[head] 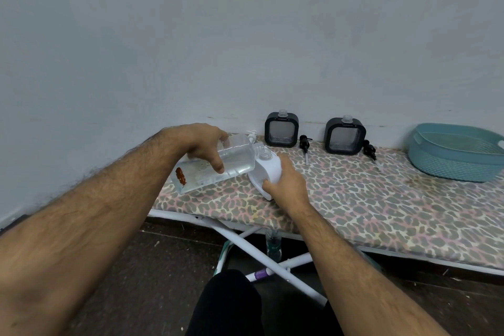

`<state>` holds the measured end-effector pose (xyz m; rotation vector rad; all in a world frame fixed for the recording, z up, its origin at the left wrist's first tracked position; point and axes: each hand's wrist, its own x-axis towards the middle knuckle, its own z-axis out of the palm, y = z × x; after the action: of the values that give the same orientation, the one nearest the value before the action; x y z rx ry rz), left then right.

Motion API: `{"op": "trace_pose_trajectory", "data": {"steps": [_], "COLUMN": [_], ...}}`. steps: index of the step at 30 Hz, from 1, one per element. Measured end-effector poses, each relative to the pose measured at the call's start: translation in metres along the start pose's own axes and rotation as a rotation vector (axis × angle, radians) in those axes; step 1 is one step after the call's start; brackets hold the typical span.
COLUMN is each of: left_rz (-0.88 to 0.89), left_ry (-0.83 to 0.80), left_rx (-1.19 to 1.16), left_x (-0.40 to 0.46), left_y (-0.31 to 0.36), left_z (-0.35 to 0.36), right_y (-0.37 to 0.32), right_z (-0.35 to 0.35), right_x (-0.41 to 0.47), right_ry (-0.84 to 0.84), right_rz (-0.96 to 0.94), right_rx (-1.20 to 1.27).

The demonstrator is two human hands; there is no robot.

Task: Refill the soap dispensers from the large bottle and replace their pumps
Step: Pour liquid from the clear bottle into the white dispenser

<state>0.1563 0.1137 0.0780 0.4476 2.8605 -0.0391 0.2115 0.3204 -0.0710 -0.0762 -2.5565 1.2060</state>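
head view: the left hand (203,146) wraps over the top of the large clear bottle (215,165), fingers curled down its near side, and holds it tipped almost flat with its mouth toward the right. the bottle is rectangular and see-through, partly filled with a colourless liquid, with a reddish-brown patch of label near its base. its mouth meets the open threaded neck of a white soap dispenser (268,169), which stands on the leopard-print ironing board (368,199). the right hand (286,181) is closed around the near right side of that white dispenser, thumb on its front. a white pump (252,136) lies just behind the bottle. farther back along the wall stand two black square dispensers with clear fronts and open necks, the left black dispenser (281,130) and the right black dispenser (345,136), each with a black pump lying just to its right: left black pump (305,143), right black pump (369,148). a teal plastic basket (458,153) sits at the board's right end.
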Motion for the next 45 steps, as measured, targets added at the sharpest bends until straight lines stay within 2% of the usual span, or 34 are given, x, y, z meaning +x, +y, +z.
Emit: {"op": "trace_pose_trajectory", "data": {"steps": [45], "left_rz": [-0.040], "left_ry": [-0.039], "left_rx": [0.017], "left_x": [0.0058], "left_y": [0.0011], "left_z": [-0.0042], "right_y": [-0.0014], "right_z": [-0.0001], "right_x": [-0.0007], "right_ry": [-0.009], "right_rz": [0.011], "right_rx": [-0.025]}}
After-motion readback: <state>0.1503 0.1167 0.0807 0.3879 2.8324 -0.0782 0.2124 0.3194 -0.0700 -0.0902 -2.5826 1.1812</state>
